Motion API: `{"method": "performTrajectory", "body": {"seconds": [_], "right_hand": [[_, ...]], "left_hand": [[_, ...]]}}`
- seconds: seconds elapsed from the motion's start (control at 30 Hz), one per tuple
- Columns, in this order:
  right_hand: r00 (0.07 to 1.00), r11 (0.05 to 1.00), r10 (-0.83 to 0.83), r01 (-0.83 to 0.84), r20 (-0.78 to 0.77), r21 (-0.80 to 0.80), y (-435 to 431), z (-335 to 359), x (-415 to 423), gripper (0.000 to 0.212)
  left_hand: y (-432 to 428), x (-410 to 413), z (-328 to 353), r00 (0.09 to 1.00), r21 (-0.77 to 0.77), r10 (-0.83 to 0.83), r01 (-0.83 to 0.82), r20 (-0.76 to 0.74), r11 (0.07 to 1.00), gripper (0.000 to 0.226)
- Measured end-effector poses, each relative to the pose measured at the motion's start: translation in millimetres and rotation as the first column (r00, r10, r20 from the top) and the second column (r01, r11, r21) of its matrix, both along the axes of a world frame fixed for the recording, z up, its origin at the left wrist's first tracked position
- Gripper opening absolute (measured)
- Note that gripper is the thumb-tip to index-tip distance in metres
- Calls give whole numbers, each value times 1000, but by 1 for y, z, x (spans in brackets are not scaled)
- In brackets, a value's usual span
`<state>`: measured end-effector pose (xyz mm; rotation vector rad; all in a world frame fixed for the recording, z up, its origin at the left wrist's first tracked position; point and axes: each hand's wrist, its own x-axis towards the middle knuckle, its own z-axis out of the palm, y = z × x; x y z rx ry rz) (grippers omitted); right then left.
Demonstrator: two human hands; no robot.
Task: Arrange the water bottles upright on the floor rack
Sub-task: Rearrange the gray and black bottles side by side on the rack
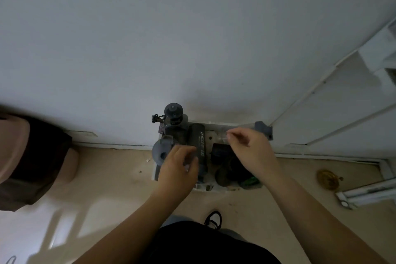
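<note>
A white floor rack [205, 187] stands against the wall and holds several dark bottles. A tall bottle with a round cap [173, 113] is upright at the back left. A grey-lidded bottle [160, 152] stands in front of it. A black flask with white lettering [198, 141] fills the middle, and a dark bottle [220, 152] sits to its right. My left hand [177, 169] hovers beside the flask with fingers curled in and nothing visible in it. My right hand [246, 148] is over the rack's right half, thumb and forefinger pinched at a faint clear blur.
A grey object [263, 128] sits at the rack's back right corner and something green [249, 182] at its front right. A pink and brown seat [32, 161] stands to the left. A brass object [327, 179] and white rails [368, 195] lie on the floor to the right.
</note>
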<state>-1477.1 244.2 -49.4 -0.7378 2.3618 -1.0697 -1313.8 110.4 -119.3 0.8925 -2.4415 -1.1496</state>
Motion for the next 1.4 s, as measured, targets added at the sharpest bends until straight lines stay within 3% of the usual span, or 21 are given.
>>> {"method": "performTrajectory", "body": {"seconds": [0.1, 0.17, 0.23, 0.33, 0.43, 0.6, 0.7, 0.83, 0.9, 1.07, 1.27, 1.4], "right_hand": [[988, 994, -111, 112, -109, 7, 44, 3, -20, 14], [987, 987, -131, 138, -94, 78, 69, -2, -27, 19], [993, 980, -112, 104, 38, 171, 86, -12, -26, 40], [959, 978, -61, 3, 276, 207, 95, -30, -8, 68], [983, 964, 13, -62, 186, 260, 97, -63, 0, 78], [997, 962, 39, -54, 62, 269, 102, -91, -9, 42], [998, 969, 47, -54, 34, 242, 100, -93, -15, 33], [1000, 976, 26, -23, -9, 218, 100, -95, -11, 34], [998, 978, 57, -50, -32, 202, 103, -99, -6, 36], [994, 969, 104, -97, -20, 228, 109, -100, -10, 37], [999, 961, 48, -46, -2, 273, 111, -86, -15, 64], [991, 982, 74, -54, -107, 179, 104, -65, -11, 59]], "left_hand": [[32, -14, -21, 974, 252, -111, 58, 200, 966, 21], [54, -23, -32, 917, 404, -224, 78, 330, 911, 22], [71, -29, -38, 877, 481, -285, 72, 387, 874, 14], [88, -39, -41, 880, 497, -243, 9, 408, 867, 17], [90, -48, -41, 891, 462, -168, -52, 422, 886, 19], [78, -40, -51, 893, 383, -88, -98, 441, 918, 33], [73, -38, -53, 945, 241, -49, -32, 322, 970, 58], [82, -53, -44, 968, 119, -186, 167, 171, 979, 84], [89, -64, -41, 957, 144, -243, 220, 161, 965, 82], [89, -75, -46, 963, 143, -202, 178, 180, 974, 65], [84, -65, -38, 974, 118, -157, 139, 161, 983, 65], [77, -45, -20, 986, 86, -125, 116, 115, 990, 66]]}}
